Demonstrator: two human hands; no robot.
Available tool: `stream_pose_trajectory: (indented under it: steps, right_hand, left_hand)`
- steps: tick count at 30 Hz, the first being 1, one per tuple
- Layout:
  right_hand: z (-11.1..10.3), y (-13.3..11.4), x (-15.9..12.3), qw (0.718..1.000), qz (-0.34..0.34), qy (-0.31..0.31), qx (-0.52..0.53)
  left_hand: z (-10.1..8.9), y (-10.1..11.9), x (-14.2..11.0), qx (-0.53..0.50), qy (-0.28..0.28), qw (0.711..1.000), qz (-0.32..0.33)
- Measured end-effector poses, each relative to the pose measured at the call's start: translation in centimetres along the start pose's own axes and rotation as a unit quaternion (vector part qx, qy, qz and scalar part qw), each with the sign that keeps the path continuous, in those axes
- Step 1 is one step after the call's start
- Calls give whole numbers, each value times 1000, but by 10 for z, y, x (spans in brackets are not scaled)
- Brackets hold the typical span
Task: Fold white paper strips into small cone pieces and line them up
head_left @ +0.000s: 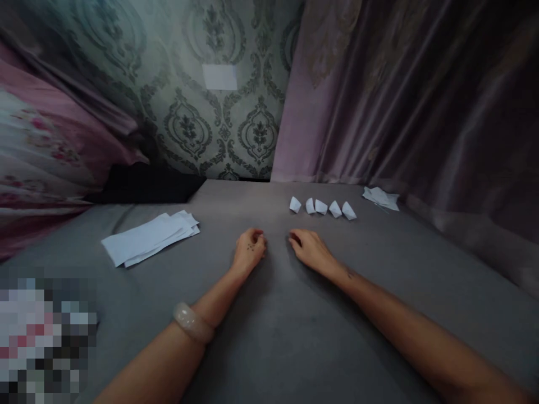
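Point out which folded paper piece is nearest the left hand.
The leftmost folded paper piece of five; the other four sit farther right, away from the left hand.

No word, brand or number can be read on the white sheets (151, 238) lying at left, the folded white pieces (321, 207) set in a row, or the loose white papers (381, 198) at far right. Small dark marks dot the back of the left hand (250, 247), and another marks the forearm behind the right hand (310, 247), both too small to make out as letters or signs. A pale rectangle (220, 77) on the patterned wallpaper (189, 126) shows no legible print, while pixelation obscures the lower-left corner.
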State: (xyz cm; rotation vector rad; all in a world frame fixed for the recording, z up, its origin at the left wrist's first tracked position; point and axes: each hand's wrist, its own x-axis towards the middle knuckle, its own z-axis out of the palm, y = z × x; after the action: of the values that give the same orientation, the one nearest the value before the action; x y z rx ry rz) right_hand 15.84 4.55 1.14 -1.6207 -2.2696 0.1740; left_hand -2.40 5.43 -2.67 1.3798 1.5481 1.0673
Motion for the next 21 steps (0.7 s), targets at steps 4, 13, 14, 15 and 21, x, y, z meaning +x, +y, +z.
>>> stream_pose_trajectory:
  steps: [4, 13, 14, 15, 21]
  right_hand:
    - [6, -27, -59, 989, -132, -34, 59]
    - [20, -29, -79, 981, -166, 27, 96]
    - [20, -29, -78, 981, -164, 29, 95]
    - [21, -28, -78, 982, -162, 31, 93]
    - [28, -25, -78, 980, -165, 52, 101]
  left_hand:
    - [0, 5, -2, 30, -7, 999, 8]
    - [-58, 15, -1, 167, 0, 986, 31]
    - [-75, 16, 1, 192, 24, 981, 29]
    - [-94, 15, 2, 218, 55, 974, 20]
    - [-195, -1, 5, 349, 188, 915, -75]
